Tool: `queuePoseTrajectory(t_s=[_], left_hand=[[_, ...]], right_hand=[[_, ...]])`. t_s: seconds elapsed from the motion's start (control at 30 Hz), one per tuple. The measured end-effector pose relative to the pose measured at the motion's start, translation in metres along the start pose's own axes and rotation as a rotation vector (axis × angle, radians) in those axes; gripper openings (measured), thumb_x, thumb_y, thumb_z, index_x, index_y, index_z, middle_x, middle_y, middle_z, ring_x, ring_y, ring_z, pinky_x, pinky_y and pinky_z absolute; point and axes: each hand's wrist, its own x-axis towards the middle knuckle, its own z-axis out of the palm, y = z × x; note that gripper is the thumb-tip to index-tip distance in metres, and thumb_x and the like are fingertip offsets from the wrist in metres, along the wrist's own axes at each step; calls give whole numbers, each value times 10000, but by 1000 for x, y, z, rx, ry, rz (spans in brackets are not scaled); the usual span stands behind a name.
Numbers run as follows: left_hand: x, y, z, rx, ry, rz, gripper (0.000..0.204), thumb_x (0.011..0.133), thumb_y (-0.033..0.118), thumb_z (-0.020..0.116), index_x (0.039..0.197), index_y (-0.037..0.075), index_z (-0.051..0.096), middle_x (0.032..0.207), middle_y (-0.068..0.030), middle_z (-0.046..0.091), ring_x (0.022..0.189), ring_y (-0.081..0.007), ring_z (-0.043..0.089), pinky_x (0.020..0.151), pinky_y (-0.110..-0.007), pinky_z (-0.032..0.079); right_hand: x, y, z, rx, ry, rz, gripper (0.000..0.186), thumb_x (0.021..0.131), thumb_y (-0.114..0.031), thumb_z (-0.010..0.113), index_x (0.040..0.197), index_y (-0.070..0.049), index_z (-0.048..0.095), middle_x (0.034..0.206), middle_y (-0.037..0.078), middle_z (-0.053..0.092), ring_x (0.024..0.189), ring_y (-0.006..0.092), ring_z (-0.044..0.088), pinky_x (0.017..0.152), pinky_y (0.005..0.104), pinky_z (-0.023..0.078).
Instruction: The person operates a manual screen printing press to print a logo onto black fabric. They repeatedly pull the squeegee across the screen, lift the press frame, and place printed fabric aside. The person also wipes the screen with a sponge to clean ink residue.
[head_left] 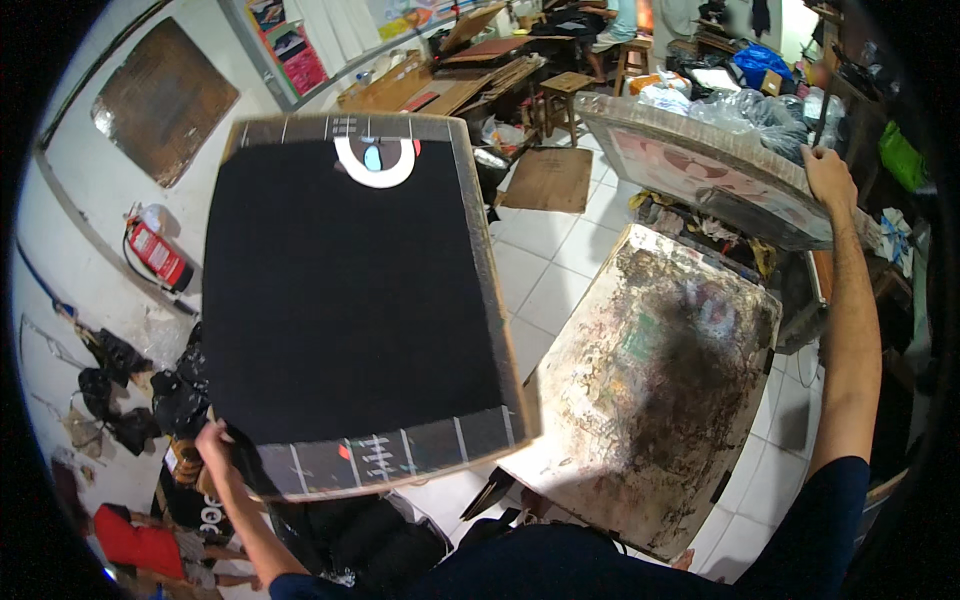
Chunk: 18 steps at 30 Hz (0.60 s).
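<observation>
To the left lies a large flat board (428, 457) with a black fabric panel (350, 290) spread over it. A white U-shaped band (376, 178) marks the panel's upper edge, and white lines show on the board's bare ends. My left hand (214, 442) is closed at the board's lower left edge, its fingers partly hidden. At upper right my right hand (830, 180) grips the near corner of a tilted printing screen frame (700, 150), which has a reddish pattern on its mesh. Below that frame is a paint-stained, blotchy panel (620, 370).
A red fire extinguisher (158, 254) hangs on the left wall. Wooden stool (567, 88) and cardboard sheet (548, 180) stand ahead on the tiles. Plastic bags (770, 118) pile up at far right. A person in red (138, 540) is at lower left; another sits at the back.
</observation>
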Motion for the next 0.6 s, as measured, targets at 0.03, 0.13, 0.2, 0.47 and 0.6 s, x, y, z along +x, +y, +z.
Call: queuePoseTrajectory(t_s=[0.03,0.13,0.2,0.47,0.6], left_hand=[[-17,-25,22,-76,74,-105,276,870,151,644,641,97,499,673,48,452,646,-99,412,623,-311,335],[-89,-91,96,-46,96,-175,410,922,242,710,602,126,482,634,48,451,606,-102,394,592,-311,322],[-127,-120,142,15,-6,-182,558,957,303,765,561,126,414,582,59,381,583,-79,325,562,-297,244],[-182,-152,302,236,-712,-162,473,793,268,923,686,94,495,641,72,433,606,-69,377,553,-270,339],[-215,-138,373,154,-1016,-161,473,698,187,982,851,66,551,736,36,521,659,-94,448,589,-274,402]], right_hand=[[-3,-1,0,3,-13,-12,602,958,-598,500,1320,-157,690,1296,188,701,1239,394,642,1042,498,489],[-11,-3,-2,-16,39,28,614,954,-615,503,1302,-150,703,1283,197,704,1230,392,649,1036,499,500],[-15,-2,-1,-13,38,25,621,942,-617,504,1265,-135,726,1267,207,708,1217,401,655,1031,505,504],[-34,0,7,-75,121,-12,618,913,-610,482,1271,-175,737,1258,205,715,1202,398,666,1044,503,506],[-50,-13,-2,-39,156,-21,579,928,-584,502,1191,-140,765,1201,207,734,1142,378,698,1002,494,534]])
